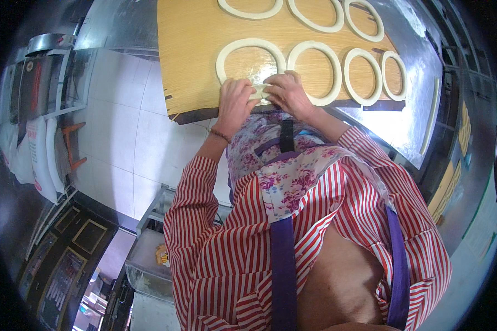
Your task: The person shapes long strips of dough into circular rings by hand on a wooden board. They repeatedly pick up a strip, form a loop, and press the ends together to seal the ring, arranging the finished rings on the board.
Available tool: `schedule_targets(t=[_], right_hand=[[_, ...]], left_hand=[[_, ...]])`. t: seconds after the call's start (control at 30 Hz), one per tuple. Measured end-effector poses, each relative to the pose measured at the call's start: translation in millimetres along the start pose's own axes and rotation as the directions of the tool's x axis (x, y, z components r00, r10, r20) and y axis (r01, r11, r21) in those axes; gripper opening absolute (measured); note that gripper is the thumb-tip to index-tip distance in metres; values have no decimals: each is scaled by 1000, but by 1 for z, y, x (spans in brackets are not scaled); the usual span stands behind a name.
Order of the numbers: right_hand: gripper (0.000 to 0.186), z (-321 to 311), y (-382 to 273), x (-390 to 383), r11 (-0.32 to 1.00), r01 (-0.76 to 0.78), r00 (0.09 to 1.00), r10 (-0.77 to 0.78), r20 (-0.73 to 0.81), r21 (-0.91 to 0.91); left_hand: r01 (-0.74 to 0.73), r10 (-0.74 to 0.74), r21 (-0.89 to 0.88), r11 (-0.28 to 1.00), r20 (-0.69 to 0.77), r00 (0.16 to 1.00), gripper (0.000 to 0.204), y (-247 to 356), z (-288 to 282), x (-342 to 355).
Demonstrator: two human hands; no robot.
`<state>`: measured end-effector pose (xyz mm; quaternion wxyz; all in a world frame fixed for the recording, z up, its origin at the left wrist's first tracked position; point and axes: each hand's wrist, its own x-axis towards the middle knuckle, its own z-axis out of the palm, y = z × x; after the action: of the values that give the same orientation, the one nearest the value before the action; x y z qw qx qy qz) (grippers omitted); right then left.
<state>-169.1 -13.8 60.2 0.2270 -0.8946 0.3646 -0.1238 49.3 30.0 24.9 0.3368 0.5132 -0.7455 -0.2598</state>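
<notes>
Both of my hands are at the near edge of a wooden board, working on a pale dough ring (250, 43). My left hand (236, 100), with a beaded bracelet at the wrist, has its fingers curled over the ring's near left part. My right hand (290, 94) grips the near right part with bent fingers. Between them a short stretch of dough shows, where the fingertips almost meet. Just right of my right hand lies another dough ring (337, 71), touching or nearly touching the one I hold. My fingers hide part of the near side.
More rings lie in two rows on the wooden board (193, 55), including a narrow dough ring (362, 77) to the right. A shiny metal table (425, 71) extends beyond it. White sacks (36, 149) stand by a rack at left. Tiled floor (116, 110) shows beside the board.
</notes>
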Motion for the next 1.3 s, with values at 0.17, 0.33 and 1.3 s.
schedule_targets(t=[0.17, 0.33, 1.3], right_hand=[[15, 5, -2, 4, 997, -69, 996, 70, -52, 28], [12, 17, -3, 4, 990, -126, 987, 131, -88, 67], [15, 23, -12, 12, 996, -75, 979, 83, -188, 48]], left_hand=[[-4, 3, -16, 1000, -37, 999, 19, -5, 5, -2], [5, -6, -17, 1000, -77, 997, 15, -9, 12, -4], [179, -177, 0, 984, -164, 971, 23, 16, -3, -6]])
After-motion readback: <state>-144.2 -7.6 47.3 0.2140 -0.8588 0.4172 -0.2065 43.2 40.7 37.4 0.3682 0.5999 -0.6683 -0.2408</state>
